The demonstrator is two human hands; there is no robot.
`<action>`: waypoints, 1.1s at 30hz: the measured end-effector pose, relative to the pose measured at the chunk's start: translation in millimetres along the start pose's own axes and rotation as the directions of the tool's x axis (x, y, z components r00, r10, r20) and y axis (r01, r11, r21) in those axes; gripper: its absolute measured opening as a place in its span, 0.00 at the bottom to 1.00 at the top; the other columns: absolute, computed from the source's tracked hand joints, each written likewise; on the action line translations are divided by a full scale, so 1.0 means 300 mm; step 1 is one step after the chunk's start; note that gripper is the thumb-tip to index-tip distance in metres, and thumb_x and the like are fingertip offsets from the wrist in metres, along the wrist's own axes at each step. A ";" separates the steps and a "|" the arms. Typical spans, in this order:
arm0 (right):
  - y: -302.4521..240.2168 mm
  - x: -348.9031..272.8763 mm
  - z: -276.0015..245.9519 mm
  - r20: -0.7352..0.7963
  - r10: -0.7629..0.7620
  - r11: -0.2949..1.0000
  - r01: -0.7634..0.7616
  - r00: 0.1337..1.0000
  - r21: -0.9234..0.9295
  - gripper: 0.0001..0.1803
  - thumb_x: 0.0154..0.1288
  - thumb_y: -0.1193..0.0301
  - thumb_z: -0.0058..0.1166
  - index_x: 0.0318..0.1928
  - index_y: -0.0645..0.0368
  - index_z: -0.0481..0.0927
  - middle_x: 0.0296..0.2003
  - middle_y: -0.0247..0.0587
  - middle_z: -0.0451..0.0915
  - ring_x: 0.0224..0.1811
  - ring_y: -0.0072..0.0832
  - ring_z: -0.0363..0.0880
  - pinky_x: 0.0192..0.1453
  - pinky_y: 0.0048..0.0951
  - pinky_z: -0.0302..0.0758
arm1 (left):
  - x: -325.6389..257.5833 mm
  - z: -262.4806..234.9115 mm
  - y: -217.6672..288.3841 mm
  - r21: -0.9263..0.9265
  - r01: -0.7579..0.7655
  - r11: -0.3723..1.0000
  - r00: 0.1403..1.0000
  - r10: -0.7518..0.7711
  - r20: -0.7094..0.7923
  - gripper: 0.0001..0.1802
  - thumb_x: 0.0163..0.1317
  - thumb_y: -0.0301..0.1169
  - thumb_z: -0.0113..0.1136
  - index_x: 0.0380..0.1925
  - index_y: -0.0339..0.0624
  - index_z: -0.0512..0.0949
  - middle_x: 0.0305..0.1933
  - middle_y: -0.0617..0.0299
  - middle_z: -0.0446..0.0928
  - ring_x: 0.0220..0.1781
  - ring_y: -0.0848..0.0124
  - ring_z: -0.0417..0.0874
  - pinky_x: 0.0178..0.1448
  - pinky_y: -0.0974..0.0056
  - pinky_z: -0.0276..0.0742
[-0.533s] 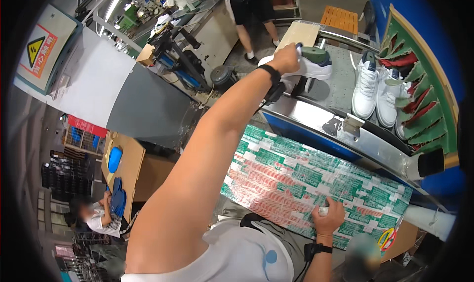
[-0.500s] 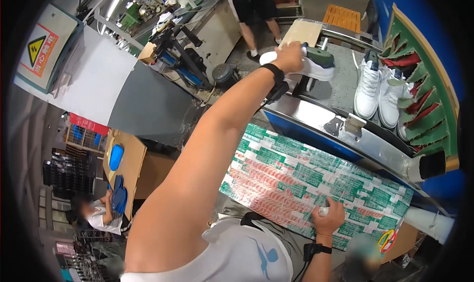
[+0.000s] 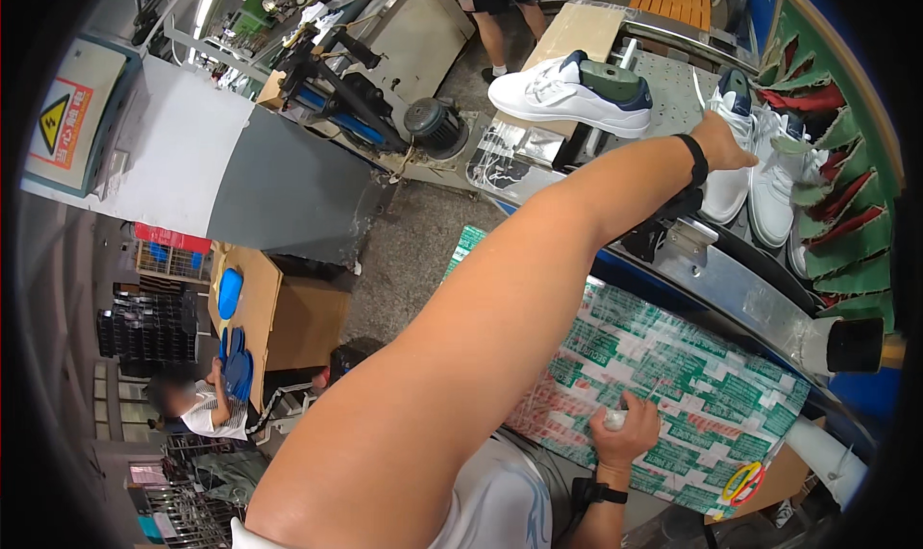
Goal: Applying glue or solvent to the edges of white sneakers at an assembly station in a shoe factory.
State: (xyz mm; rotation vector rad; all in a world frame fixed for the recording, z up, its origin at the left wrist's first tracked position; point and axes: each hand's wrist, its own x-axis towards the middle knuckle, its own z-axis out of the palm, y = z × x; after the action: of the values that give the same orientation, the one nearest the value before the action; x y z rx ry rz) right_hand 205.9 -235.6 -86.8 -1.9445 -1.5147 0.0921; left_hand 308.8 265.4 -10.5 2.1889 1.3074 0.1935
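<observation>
**Left hand at the leftmost shoe of the row**

Step in hand (judged): handling white shoes at the machine bed; cannot tell whether taking hold or letting go. Holds the left hand point(image 3: 726, 143) at the upper of the leftmost shoe point(image 3: 723, 198), beside a second shoe point(image 3: 772, 203) and a partly hidden third shoe point(image 3: 797, 259). Cannot tell whether the left fingers grip: contact hidden. Curls the right hand's point(image 3: 627, 432) fingers around a small whitish object point(image 3: 613, 419), low over the wrapped tabletop point(image 3: 711, 386).

Next move (judged): calls for a sure hold on the upper, clear of the loose lace point(image 3: 699, 89) and the neighbouring shoe.

Note a lone shoe point(image 3: 567, 99), toe leftward, green insert point(image 3: 613, 83) inside, at the bed's far-left end.

Surface: grey perforated machine bed point(image 3: 666, 83), metal rim point(image 3: 750, 289), green-and-red strip curtain point(image 3: 836, 193) at right. Wrapped tabletop below: green, white, reddish print; scissors point(image 3: 743, 484), red and yellow handles, at one corner.

Room: grey motor point(image 3: 437, 126) beyond; at left, co-worker point(image 3: 216, 410) with blue pieces point(image 3: 236, 364) at a brown tabletop point(image 3: 258, 285).
</observation>
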 end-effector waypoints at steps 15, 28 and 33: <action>-0.005 0.001 0.000 -0.026 -0.003 1.000 0.003 1.000 -0.020 0.22 0.48 0.60 0.70 0.44 0.55 0.89 0.36 0.44 0.79 0.36 0.48 0.81 0.41 0.47 0.79 | -0.293 -0.369 0.089 -0.980 -0.090 0.176 0.992 0.108 -0.071 0.26 0.70 0.36 0.72 0.64 0.35 0.82 0.53 0.55 0.90 0.53 0.63 0.93 0.59 0.54 0.89; 0.028 -0.044 -0.009 -0.049 -0.013 1.000 0.012 0.999 -0.019 0.18 0.53 0.65 0.72 0.45 0.53 0.86 0.39 0.44 0.82 0.42 0.51 0.84 0.48 0.50 0.81 | -1.738 -0.062 -0.298 -0.462 0.153 0.873 0.978 -0.201 -0.056 0.52 0.57 0.47 0.83 0.75 0.32 0.70 0.61 0.36 0.85 0.64 0.44 0.89 0.67 0.48 0.84; 0.053 -0.095 -0.018 -0.020 0.103 0.995 -0.103 0.994 0.017 0.23 0.58 0.65 0.72 0.54 0.58 0.88 0.47 0.47 0.88 0.51 0.51 0.88 0.59 0.51 0.84 | -1.799 0.106 -0.343 -0.374 0.027 0.927 0.996 -0.055 -0.065 0.48 0.59 0.50 0.81 0.70 0.30 0.73 0.62 0.32 0.83 0.67 0.41 0.86 0.68 0.41 0.82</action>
State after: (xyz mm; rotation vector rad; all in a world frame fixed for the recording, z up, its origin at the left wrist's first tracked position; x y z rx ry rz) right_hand 212.3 -264.9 -100.6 -2.0040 -1.3957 0.1275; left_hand -32.0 -166.5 -4.4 1.8450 1.2381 0.4721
